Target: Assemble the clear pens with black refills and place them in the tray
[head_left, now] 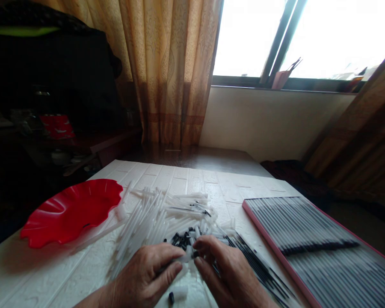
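My left hand (pixel 154 271) is closed on a translucent pen barrel (pixel 186 258) whose end sticks out past the fingertips. Facing it, my right hand (pixel 226 267) pinches a small black plug (pixel 195 254) close to that end; blur hides whether the two touch. Just beyond the fingers is a heap of black plugs (pixel 181 239) mixed with clear caps. Many loose white pen barrels (pixel 144 222) spread out behind and left of my left hand. Thin black refills (pixel 259 265) lie in a bundle beside my right hand. Nearer me is a black plug (pixel 171 298) by a clear cap (pixel 180 292).
On the right, a pink-edged tray (pixel 259 229) holds rows of pens with dark refills. A red wavy-rimmed bowl (pixel 73 211) sits at the left. The white brick-patterned tabletop (pixel 218 182) ends near a dark surface below the curtain (pixel 170 77) and window.
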`<state>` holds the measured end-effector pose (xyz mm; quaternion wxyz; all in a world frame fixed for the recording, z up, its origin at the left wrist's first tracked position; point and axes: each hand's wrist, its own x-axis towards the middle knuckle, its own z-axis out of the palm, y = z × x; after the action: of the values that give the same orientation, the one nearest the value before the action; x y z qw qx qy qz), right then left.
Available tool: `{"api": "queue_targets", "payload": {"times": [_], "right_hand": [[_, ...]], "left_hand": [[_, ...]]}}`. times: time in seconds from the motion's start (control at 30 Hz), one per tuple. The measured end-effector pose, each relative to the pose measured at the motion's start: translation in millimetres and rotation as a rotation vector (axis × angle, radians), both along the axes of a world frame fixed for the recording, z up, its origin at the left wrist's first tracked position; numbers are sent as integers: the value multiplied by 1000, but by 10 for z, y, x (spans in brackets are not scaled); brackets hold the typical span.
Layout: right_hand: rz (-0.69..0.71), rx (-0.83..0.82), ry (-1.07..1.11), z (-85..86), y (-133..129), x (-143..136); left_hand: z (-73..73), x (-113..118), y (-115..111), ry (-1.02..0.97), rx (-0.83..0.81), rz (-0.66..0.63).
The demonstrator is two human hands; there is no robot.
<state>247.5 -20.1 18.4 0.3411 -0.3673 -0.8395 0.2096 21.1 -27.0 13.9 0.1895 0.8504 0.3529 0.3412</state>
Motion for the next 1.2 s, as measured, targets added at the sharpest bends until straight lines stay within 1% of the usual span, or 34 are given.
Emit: {"api": "queue_targets", "payload": {"times": [0.07,0.17,0.37,0.47,0.57,0.73,0.83,0.97,1.2], "right_hand": [[8,22,27,5,-1,3],[1,37,-8,3,-3,6],[-45,50,-110,-30,-13,-3],[-48,67,-156,-71,-7,-15],[-59,68,-161,-85,-1,-17],[-25,-32,-33,14,-19,-9],[-7,-23,6,59,-26,-13],[-7,-20,-10,62,-24,-22],[-33,-37,-116,94,-46,-44]], "left_hand": [[-5,-6,0,2,10,10],[4,-6,-15,11,64,23],[12,16,-37,33,123,-32],[-3,22,-29,68,110,-71],[-7,17,-18,71,61,-70],[38,11,-13,-21,-16,-12],[59,13,-15,-30,-38,7],[54,13,-21,-44,-4,13],[52,11,-42,11,28,-46]]}}
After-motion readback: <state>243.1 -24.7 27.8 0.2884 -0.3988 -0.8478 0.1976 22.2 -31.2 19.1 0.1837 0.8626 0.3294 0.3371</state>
